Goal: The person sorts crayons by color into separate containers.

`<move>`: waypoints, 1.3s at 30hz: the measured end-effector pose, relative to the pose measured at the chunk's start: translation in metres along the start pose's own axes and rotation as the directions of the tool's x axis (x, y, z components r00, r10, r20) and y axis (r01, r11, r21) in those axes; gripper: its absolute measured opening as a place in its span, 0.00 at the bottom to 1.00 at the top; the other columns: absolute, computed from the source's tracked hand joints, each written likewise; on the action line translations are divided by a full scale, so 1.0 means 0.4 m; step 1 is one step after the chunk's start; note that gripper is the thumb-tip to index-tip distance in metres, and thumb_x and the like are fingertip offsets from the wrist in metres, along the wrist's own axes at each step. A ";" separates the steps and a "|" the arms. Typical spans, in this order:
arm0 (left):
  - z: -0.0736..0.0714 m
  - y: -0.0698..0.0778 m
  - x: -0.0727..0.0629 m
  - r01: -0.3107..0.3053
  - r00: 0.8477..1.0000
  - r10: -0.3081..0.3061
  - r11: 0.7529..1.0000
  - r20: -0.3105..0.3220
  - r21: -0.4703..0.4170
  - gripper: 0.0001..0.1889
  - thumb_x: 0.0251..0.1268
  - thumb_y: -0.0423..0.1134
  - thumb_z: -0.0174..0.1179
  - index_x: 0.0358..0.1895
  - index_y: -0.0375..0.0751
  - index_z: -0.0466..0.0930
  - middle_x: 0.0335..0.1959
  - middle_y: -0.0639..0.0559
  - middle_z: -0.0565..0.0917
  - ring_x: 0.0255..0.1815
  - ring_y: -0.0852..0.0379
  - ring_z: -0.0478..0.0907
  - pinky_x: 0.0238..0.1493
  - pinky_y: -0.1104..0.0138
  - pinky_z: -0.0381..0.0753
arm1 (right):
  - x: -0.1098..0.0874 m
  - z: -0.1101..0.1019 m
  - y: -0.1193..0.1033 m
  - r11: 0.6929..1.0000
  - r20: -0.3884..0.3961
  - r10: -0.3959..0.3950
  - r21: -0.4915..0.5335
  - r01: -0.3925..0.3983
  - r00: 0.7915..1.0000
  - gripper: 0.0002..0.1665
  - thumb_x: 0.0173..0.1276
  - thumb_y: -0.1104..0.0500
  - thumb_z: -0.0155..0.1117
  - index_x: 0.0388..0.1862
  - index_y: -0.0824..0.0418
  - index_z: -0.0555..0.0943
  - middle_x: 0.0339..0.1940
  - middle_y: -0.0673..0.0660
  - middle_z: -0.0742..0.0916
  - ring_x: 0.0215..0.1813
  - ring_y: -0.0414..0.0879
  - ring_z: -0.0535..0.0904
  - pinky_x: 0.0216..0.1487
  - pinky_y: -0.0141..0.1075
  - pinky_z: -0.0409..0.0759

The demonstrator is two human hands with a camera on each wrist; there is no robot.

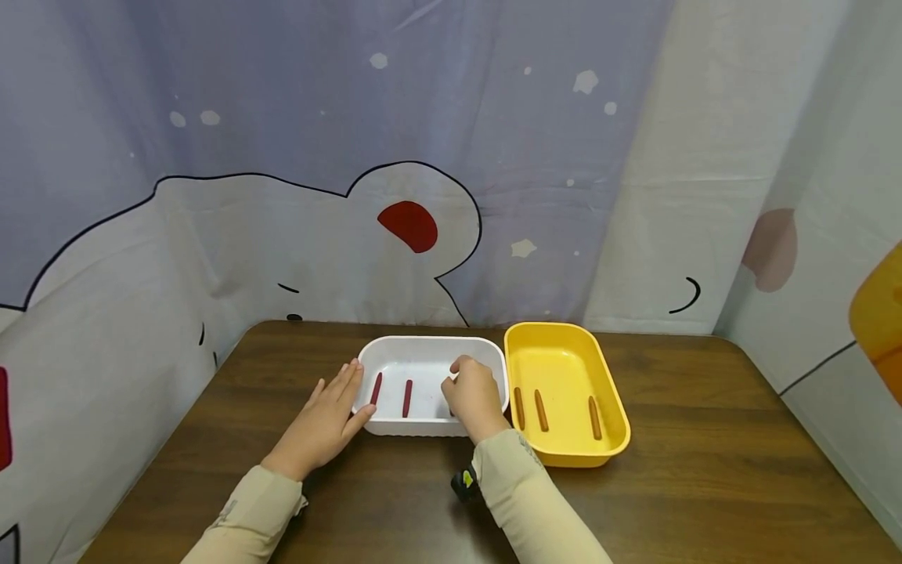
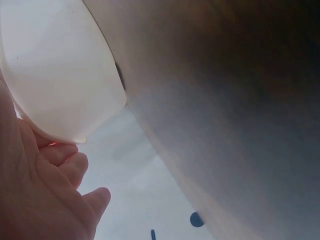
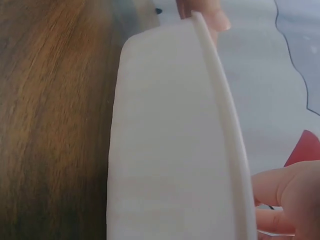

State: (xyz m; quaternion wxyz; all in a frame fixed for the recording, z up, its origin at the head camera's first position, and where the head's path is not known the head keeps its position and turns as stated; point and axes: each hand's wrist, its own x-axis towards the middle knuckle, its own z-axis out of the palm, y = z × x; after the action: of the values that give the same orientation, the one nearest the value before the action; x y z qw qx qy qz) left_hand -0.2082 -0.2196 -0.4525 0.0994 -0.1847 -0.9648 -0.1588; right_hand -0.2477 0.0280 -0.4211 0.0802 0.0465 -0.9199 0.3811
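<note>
A white tray (image 1: 427,427) holds two dark red crayon-like sticks (image 1: 407,398), (image 1: 377,388) lying apart in its left half. My left hand (image 1: 326,419) rests against the tray's left rim, fingers extended and thumb at the front corner; in the left wrist view, fingers (image 2: 60,175) touch the tray's wall. Inside the tray's right part, my right hand (image 1: 475,395) has its fingers curled, thumb and index close together. A dark end of another red stick (image 1: 452,412) shows beneath them; the rest is hidden by the hand.
A yellow tray (image 1: 571,458) stands against the white tray's right side, with three orange-brown sticks (image 1: 541,410) lying in it. Both trays are on a brown wooden table (image 1: 705,470), near its back edge. A printed curtain (image 1: 550,196) hangs behind.
</note>
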 end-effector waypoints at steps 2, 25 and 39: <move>0.001 0.000 0.001 -0.003 1.000 0.003 1.000 -0.001 0.000 0.38 0.79 0.53 0.52 0.77 0.26 0.57 0.79 0.35 0.58 0.80 0.38 0.54 0.74 0.37 0.53 | -0.005 -0.005 0.000 1.000 0.011 -0.012 0.022 0.011 1.000 0.08 0.65 0.67 0.64 0.42 0.71 0.82 0.18 0.55 0.83 0.16 0.43 0.77 0.25 0.36 0.77; 0.005 -0.023 0.015 0.013 1.000 -0.013 1.000 0.019 0.011 0.39 0.80 0.56 0.49 0.78 0.29 0.56 0.80 0.37 0.56 0.81 0.39 0.52 0.75 0.35 0.49 | -0.040 -0.180 0.015 0.989 -0.037 -0.015 0.143 0.020 0.999 0.12 0.66 0.60 0.63 0.45 0.65 0.86 0.34 0.57 0.88 0.34 0.48 0.81 0.39 0.40 0.81; -0.007 -0.040 0.020 -0.005 0.992 0.014 0.997 -0.124 0.073 0.34 0.78 0.52 0.53 0.78 0.38 0.61 0.77 0.39 0.65 0.77 0.40 0.61 0.71 0.32 0.54 | -0.078 -0.341 0.166 0.995 -0.191 -0.097 0.007 0.100 0.977 0.18 0.71 0.63 0.61 0.57 0.70 0.80 0.45 0.65 0.87 0.46 0.58 0.85 0.48 0.51 0.85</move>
State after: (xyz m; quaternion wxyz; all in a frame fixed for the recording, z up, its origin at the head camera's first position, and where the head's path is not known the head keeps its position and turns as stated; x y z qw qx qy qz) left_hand -0.2216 -0.2321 -0.4523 0.1667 -0.1755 -0.9609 -0.1342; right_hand -0.2114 0.1725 -0.3780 0.1862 0.0560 -0.9014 0.3868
